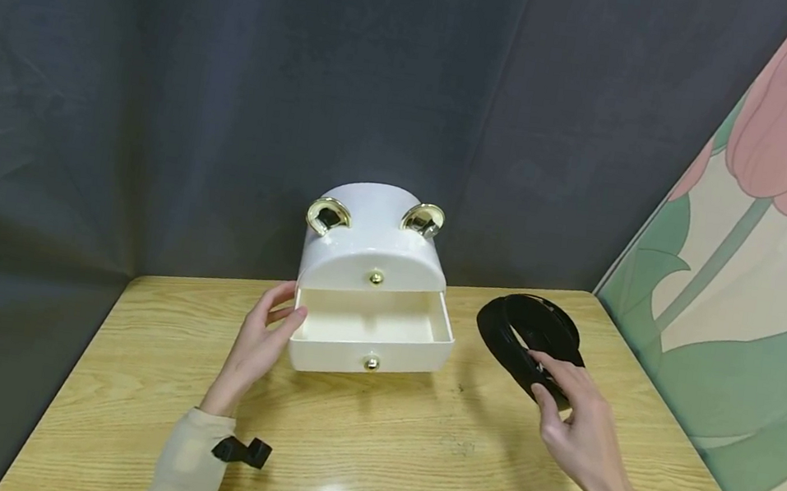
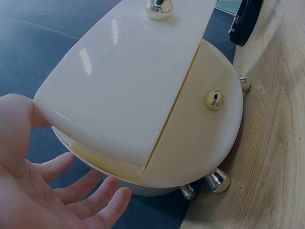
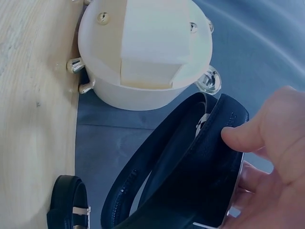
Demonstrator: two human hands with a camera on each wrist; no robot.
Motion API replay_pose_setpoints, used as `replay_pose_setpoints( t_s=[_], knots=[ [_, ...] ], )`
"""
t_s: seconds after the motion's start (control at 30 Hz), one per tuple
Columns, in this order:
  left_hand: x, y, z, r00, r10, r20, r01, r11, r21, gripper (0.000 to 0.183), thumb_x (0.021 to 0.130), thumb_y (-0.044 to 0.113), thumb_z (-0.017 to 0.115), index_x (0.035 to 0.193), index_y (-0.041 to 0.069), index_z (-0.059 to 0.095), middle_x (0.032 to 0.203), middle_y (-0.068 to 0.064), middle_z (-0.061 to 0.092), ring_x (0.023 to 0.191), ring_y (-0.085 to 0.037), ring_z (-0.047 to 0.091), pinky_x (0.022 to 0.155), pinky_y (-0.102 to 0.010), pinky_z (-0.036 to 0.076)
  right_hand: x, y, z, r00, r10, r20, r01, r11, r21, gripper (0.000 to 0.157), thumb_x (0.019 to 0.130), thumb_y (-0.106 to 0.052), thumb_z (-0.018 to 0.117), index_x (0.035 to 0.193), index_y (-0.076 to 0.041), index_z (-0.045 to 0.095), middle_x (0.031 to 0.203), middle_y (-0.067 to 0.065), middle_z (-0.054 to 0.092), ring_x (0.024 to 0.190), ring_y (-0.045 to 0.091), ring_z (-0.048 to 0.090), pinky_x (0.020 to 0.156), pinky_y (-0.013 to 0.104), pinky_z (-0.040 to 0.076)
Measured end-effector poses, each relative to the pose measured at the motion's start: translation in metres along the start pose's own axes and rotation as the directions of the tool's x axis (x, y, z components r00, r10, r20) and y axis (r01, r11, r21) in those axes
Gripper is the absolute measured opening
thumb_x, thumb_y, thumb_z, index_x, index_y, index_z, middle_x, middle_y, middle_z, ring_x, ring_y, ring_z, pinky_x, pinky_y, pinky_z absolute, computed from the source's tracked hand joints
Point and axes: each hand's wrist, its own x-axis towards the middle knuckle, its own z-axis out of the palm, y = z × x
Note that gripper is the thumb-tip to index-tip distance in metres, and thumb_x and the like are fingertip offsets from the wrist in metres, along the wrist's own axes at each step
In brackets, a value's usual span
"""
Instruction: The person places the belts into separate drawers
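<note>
A glossy white drawer box (image 1: 372,234) with gold ear-shaped pieces stands at the far side of the table. Its lower drawer (image 1: 370,350) is pulled out, and the inside looks bare. My left hand (image 1: 265,336) is at the drawer's left side. In the left wrist view its thumb touches the drawer's edge, while the other fingers (image 2: 90,195) spread loosely below. To the right, my right hand (image 1: 578,427) pinches a coiled black belt (image 3: 186,167) between thumb and fingers. A metal buckle part (image 3: 202,123) shows on the belt.
Another black strap loop (image 3: 69,200) with a metal piece appears low in the right wrist view; whether it belongs to the held belt, I cannot tell. A dark curtain (image 1: 387,70) hangs behind the wooden table (image 1: 412,447). A tulip-patterned wall (image 1: 739,341) borders the right side.
</note>
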Motion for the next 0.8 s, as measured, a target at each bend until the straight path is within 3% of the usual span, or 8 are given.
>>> replay_pose_setpoints(
  t_s=[0.17,0.4,0.6,0.8],
  knots=[
    [0.000,0.000,0.000,1.000,0.001,-0.002,-0.001,1.000,0.002,0.055,0.110,0.027,0.060,0.160,0.012,0.042,0.164,-0.016,0.043,0.146,-0.041,0.048,0.116,-0.059,0.046,0.002,-0.005,-0.001,1.000,-0.020,-0.018,0.021,0.999,0.027,0.051,0.089,0.016,0.070,0.134,-0.007,0.072,0.120,0.012,0.076,0.113,-0.006,0.050,0.070,0.018,0.038],
    [-0.001,0.001,0.000,1.000,0.000,-0.004,0.000,1.000,0.002,0.055,0.110,0.026,0.060,0.160,0.012,0.043,0.164,-0.016,0.043,0.146,-0.040,0.048,0.115,-0.058,0.047,0.004,-0.011,-0.004,0.998,-0.054,-0.021,0.055,0.998,0.030,0.053,0.087,0.016,0.071,0.134,-0.008,0.072,0.118,0.011,0.076,0.111,-0.003,0.053,0.069,0.017,0.039],
    [-0.001,0.000,0.000,1.000,-0.002,0.000,0.002,1.000,0.009,0.055,0.110,0.027,0.060,0.161,0.013,0.042,0.165,-0.016,0.043,0.147,-0.040,0.048,0.115,-0.058,0.047,0.005,-0.014,-0.004,0.998,-0.062,-0.013,0.062,0.998,0.023,0.053,0.086,0.016,0.071,0.134,-0.008,0.072,0.117,0.011,0.077,0.110,0.003,0.057,0.077,0.017,0.040],
    [0.001,-0.001,-0.001,1.000,-0.003,0.009,0.003,1.000,0.014,0.056,0.111,0.029,0.059,0.161,0.014,0.041,0.165,-0.015,0.042,0.147,-0.040,0.048,0.116,-0.059,0.046,0.006,-0.018,-0.003,0.997,-0.079,-0.007,0.080,0.996,0.047,0.054,0.085,0.017,0.072,0.133,-0.008,0.073,0.115,0.009,0.076,0.104,0.001,0.056,0.074,0.015,0.042]
  ],
)
